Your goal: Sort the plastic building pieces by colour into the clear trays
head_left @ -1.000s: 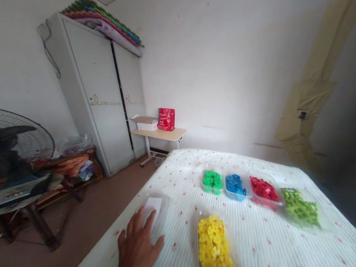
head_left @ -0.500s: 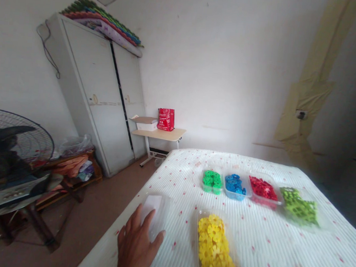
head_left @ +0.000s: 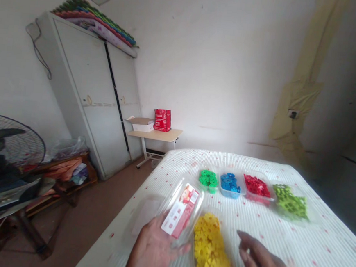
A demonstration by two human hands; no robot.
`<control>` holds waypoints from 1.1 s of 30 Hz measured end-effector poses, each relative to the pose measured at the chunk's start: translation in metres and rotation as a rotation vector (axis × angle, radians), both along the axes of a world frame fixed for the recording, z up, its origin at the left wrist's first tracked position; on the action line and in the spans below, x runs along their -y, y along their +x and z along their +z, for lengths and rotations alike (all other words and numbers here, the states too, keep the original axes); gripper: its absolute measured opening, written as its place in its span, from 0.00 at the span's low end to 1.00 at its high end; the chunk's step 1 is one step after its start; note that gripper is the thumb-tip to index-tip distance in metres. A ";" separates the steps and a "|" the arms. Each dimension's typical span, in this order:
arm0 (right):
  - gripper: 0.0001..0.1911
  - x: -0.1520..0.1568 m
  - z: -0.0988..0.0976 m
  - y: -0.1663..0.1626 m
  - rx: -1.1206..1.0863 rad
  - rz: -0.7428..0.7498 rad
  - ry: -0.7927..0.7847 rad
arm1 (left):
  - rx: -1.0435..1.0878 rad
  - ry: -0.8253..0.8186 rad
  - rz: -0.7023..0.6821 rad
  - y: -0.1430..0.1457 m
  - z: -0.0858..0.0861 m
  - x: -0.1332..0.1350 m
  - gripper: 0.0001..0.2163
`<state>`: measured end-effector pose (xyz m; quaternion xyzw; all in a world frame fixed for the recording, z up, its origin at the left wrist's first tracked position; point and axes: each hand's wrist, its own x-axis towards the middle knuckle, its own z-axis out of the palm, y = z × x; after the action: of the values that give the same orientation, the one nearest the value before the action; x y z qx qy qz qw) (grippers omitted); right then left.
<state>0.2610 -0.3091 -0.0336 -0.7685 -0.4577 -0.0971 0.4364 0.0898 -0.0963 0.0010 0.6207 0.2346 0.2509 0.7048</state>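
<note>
My left hand (head_left: 153, 253) holds up a clear plastic lid (head_left: 181, 210) with a red and white label, tilted over the left edge of a clear tray of yellow flower-shaped pieces (head_left: 210, 249). Left of it, a second clear empty container (head_left: 143, 219) lies on the white spotted bedsheet (head_left: 280, 240). My right hand (head_left: 264, 266) hovers just right of the yellow tray, fingers stretched out and holding nothing.
Farther back stand trays of green pieces (head_left: 209, 180), blue pieces (head_left: 230, 184), red pieces (head_left: 256, 185) and light green pieces (head_left: 290, 201). A white wardrobe (head_left: 91, 98), a small table (head_left: 154, 136) with a red bag, and a fan (head_left: 4, 148) lie to the left.
My left hand has lifted the labelled lid off the bed beside the yellow tray. My right hand has come into view at the tray's right. The view shifted slightly left.
</note>
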 end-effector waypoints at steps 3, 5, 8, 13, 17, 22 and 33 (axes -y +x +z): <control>0.18 -0.019 0.017 0.006 -0.208 -0.001 0.072 | 0.043 -0.269 -0.224 0.011 -0.003 0.014 0.33; 0.22 -0.034 0.024 0.008 -0.381 0.028 0.151 | 0.072 -0.384 -0.322 0.018 -0.005 0.022 0.33; 0.24 -0.055 0.030 0.011 -0.577 0.093 0.241 | 0.111 -0.429 -0.344 0.026 -0.007 0.033 0.32; 0.22 -0.072 0.027 0.027 -0.689 0.112 0.281 | 0.057 -0.226 -0.182 0.030 -0.018 0.035 0.20; 0.21 -0.078 0.015 0.049 -0.696 0.105 0.159 | -0.035 0.147 0.077 0.031 -0.026 0.018 0.16; 0.16 -0.088 -0.008 0.062 -0.494 0.019 0.018 | -0.131 0.327 0.177 0.046 -0.045 -0.010 0.18; 0.15 -0.099 -0.022 0.055 -0.353 -0.046 -0.089 | -0.135 0.252 0.129 0.082 -0.069 -0.002 0.18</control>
<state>0.3160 -0.2106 -0.0557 -0.8024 -0.3603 0.0496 0.4731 0.1718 -0.0939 -0.0679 0.7034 0.2873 0.2808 0.5863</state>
